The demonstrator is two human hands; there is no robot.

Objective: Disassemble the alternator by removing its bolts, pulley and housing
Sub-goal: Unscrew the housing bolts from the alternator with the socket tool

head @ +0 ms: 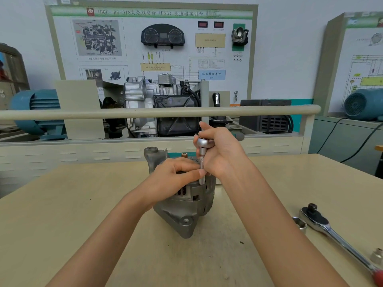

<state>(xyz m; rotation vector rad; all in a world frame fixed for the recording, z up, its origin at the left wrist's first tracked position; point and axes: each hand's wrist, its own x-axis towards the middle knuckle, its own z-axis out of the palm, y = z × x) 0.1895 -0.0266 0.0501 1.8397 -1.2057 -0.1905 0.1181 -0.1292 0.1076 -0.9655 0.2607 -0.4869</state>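
The alternator (184,204) is sitting on the beige bench (83,224), centre of view. The left hand (172,179) is resting on its top, thumb and fingers pinching the thin upright socket extension (201,172). The right hand (219,150) is gripping the small ratchet head (205,142) above it. A larger ratchet wrench (331,230) and loose socket (300,224) are lying to the right.

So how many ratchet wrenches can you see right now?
2. A small ratchet gripped in the right hand above the alternator; a larger ratchet lying on the table at right. Others may be out of view.
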